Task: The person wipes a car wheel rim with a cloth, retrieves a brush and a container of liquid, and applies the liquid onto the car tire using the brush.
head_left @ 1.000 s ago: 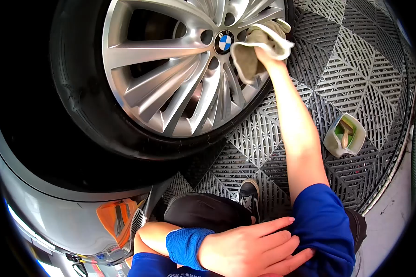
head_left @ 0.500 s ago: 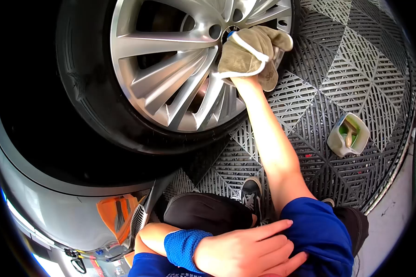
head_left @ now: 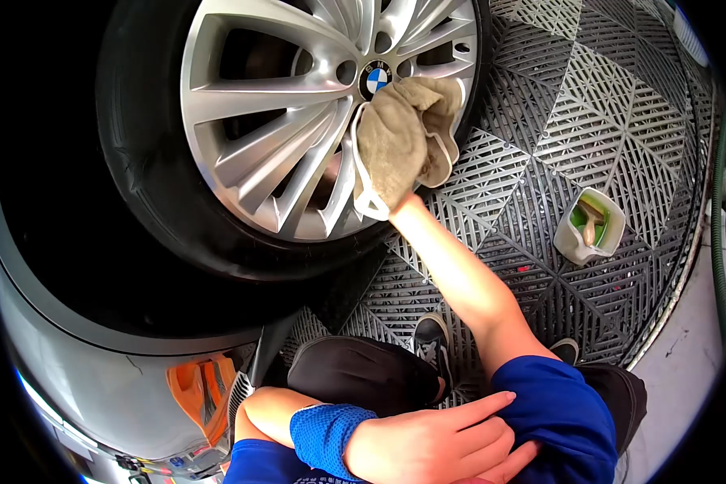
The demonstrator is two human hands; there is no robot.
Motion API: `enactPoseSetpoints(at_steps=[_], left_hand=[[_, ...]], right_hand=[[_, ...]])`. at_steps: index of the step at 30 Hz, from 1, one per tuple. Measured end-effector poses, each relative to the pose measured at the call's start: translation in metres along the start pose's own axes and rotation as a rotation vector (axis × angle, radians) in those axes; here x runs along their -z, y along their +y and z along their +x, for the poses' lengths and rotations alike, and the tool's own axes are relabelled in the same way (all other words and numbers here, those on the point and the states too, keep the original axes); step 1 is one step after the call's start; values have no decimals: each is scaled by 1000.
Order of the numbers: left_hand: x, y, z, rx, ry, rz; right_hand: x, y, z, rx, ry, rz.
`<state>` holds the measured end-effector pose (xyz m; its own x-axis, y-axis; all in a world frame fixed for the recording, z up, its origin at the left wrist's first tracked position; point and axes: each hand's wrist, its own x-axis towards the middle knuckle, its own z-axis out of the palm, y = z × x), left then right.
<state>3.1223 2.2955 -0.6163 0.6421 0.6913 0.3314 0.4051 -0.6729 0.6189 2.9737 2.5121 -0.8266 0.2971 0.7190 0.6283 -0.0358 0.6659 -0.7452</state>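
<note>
Head view shows my right hand (head_left: 402, 206) mostly hidden by a tan cloth (head_left: 391, 141) over the silver wheel's (head_left: 270, 101) lower-right spokes, just below the hub badge (head_left: 376, 80), its grip impossible to tell, while my left hand's (head_left: 431, 444) fingers spread loosely beside my blue right sleeve (head_left: 552, 411).

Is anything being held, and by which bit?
The brown cloth, apparently, draped over the right grip; the fingers are hidden, so which part can't be told. The left grip looks empty.

The centre cap (head_left: 377, 80) on the wheel (head_left: 258, 98) reads BMW (arched).
</note>
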Motion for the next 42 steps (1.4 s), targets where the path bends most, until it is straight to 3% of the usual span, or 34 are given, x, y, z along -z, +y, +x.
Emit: enactPoseSetpoints(at_steps=[3, 10, 13, 15, 18, 20, 21, 26, 28, 30, 32, 34, 37, 39, 42], left_hand=[[-1, -2, -2, 20, 56, 44], [18, -5, -5, 73, -31, 19], [18, -4, -9, 86, 4, 35], [18, 1, -17, 111, -167, 10], [1, -4, -11, 55, 38, 30], [-1, -8, -7, 10, 91, 25], [1, -8, -4, -3, 90, 25], [8, -12, -2, 15, 33, -30], [7, -12, -3, 33, 39, -34], [2, -13, -5, 35, 84, -29], [-5, -15, -5, 19, 137, -8], [-5, -16, -3, -8, 147, 21], [-5, -15, -3, -35, 138, 25], [-7, -12, -3, -36, 132, 5], [-7, -4, -5, -10, 90, -2]], right_hand=[[12, 62, -20, -133, -49, 97], [53, 207, -80, -932, -86, 64], [73, 229, -75, -1130, -19, 119], [69, 226, -71, -1185, 6, 207], [42, 186, -78, -1134, -37, 324], [25, 163, -97, -812, -224, 94], [29, 152, -98, -754, -258, 35], [36, 70, -33, -724, -431, -550], [26, 31, -15, -643, -319, -523], [27, 22, -33, -413, 205, 39], [38, 7, -33, -300, 27, -132], [42, 77, -80, -471, -172, 317], [67, 101, -89, -235, -333, -100], [58, 125, -91, -473, -481, -132], [66, 102, -92, -690, -380, -11]])
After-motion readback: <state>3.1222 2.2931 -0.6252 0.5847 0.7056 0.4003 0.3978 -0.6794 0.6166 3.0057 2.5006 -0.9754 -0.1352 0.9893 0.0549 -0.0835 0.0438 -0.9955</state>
